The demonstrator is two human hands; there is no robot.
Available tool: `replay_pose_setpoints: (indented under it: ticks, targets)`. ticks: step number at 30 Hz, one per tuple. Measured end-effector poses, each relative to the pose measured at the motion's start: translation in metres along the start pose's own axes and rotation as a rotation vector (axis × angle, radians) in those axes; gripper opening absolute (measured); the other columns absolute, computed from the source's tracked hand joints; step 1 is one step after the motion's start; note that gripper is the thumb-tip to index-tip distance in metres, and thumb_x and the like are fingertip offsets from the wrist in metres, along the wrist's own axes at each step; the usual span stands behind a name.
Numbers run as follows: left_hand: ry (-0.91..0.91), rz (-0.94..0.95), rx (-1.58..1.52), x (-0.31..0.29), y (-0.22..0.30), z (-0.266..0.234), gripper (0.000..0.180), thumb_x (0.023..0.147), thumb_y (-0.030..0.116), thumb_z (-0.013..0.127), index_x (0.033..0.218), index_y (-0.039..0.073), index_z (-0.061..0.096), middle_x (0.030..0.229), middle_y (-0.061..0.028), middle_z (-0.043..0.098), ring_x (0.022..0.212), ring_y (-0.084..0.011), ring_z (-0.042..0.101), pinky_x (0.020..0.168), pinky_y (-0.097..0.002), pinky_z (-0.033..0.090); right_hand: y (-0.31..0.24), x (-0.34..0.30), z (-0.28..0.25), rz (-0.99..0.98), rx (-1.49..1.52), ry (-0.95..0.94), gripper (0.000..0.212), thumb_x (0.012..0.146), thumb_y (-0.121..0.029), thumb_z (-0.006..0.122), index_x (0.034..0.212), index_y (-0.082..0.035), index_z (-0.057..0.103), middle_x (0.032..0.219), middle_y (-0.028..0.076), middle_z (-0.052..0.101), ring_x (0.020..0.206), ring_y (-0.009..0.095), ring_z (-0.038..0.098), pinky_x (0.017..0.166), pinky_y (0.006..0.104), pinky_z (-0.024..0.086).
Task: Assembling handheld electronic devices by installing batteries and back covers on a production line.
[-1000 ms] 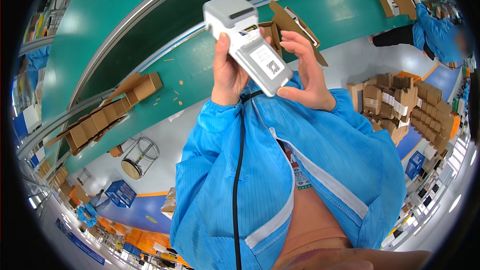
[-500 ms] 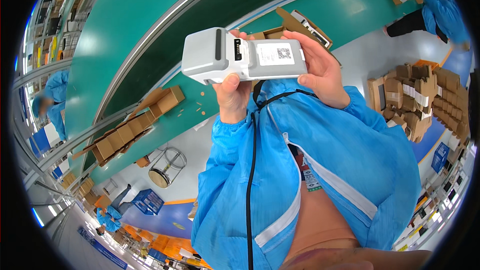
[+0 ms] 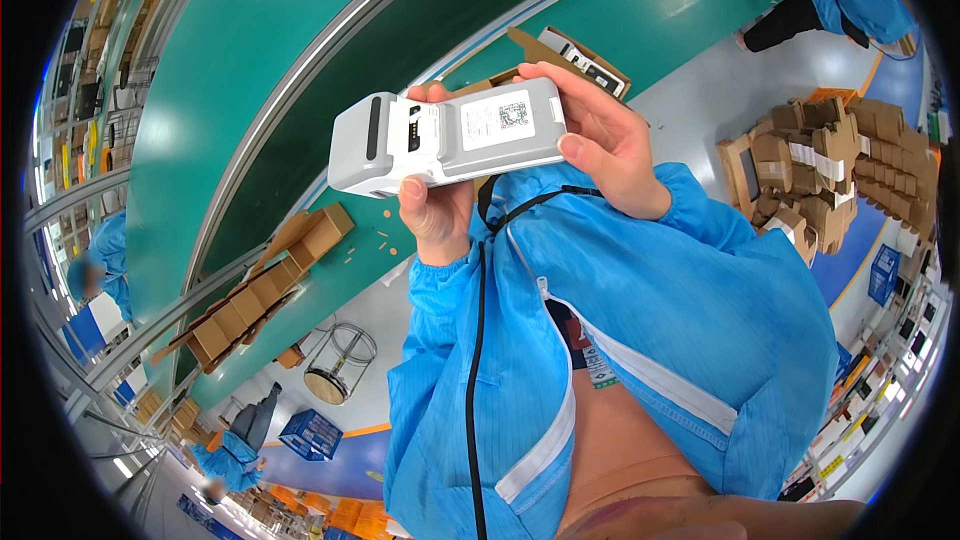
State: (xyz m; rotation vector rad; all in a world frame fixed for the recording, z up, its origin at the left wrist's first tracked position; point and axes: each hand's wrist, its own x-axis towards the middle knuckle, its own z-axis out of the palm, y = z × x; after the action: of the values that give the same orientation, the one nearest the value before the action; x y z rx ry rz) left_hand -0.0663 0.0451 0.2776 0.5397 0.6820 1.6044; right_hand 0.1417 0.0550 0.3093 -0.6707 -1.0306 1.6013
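The left hand (image 3: pixel 437 223) curls, half closed, round the gray gadget (image 3: pixel 452 145); the right hand (image 3: pixel 615 148), half closed too, holds its other end. It (white sticker (image 3: pixel 498 118) showing) is up between them.

Green bench (image 3: pixel 660 0), open cardboard boxes (image 3: pixel 328 231), tan scraps (image 3: pixel 387 213)

Bright light is washing over everything here, laying a pale glare on the green table (image 3: pixel 672 2), while shapes toward the edges are bending (quite dizzyingly).

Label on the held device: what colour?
White label with a black square code; head view.
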Motion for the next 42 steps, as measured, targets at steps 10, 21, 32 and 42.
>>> replay_pose_setpoints:
  ticks: [10, 21, 32, 42]
  targets:
    - [0.040, 0.001, 0.019, -0.005, -0.005, 0.000, 0.101, 0.077, 0.045, 0.092, 0.158, 0.014, 0.041, 0.154, -0.0108, 0.053, 0.146, -0.0305, 0.051, 0.122, -0.0565, 0.045, 0.010, -0.006, 0.000, -0.036, -0.066, 0.040, 0.061, 0.100, -0.007, 0.067, 0.155, 0.007, 0.044, 0.154, 0.021, 0.054, 0.141, 0.027, 0.053, 0.118, 0.0407, 0.045]
    - [0.034, 0.058, -0.060, 0.001, -0.003, -0.005, 0.093, 0.083, 0.045, 0.087, 0.156, 0.009, 0.042, 0.150, -0.0153, 0.054, 0.140, -0.0329, 0.056, 0.122, -0.0568, 0.045, 0.021, -0.009, 0.001, -0.008, -0.207, -0.040, 0.065, 0.096, -0.011, 0.074, 0.153, 0.003, 0.046, 0.151, 0.018, 0.054, 0.141, 0.026, 0.053, 0.120, 0.0413, 0.042]
    - [0.129, -0.022, -0.046, 0.002, -0.001, -0.004, 0.082, 0.092, 0.047, 0.078, 0.154, 0.006, 0.042, 0.139, -0.0188, 0.059, 0.130, -0.0318, 0.063, 0.116, -0.0512, 0.052, 0.032, -0.017, 0.006, 0.141, -0.331, -0.137, 0.067, 0.091, -0.013, 0.082, 0.150, 0.002, 0.053, 0.151, 0.018, 0.053, 0.139, 0.028, 0.055, 0.116, 0.0393, 0.046]
    - [0.084, -0.059, -0.102, 0.004, -0.004, 0.000, 0.082, 0.093, 0.043, 0.078, 0.154, 0.004, 0.042, 0.140, -0.0185, 0.059, 0.133, -0.0328, 0.062, 0.114, -0.0493, 0.054, 0.040, -0.019, 0.000, 0.034, -0.314, -0.095, 0.070, 0.088, -0.022, 0.087, 0.147, 0.004, 0.059, 0.150, 0.020, 0.057, 0.138, 0.029, 0.057, 0.115, 0.0404, 0.048]
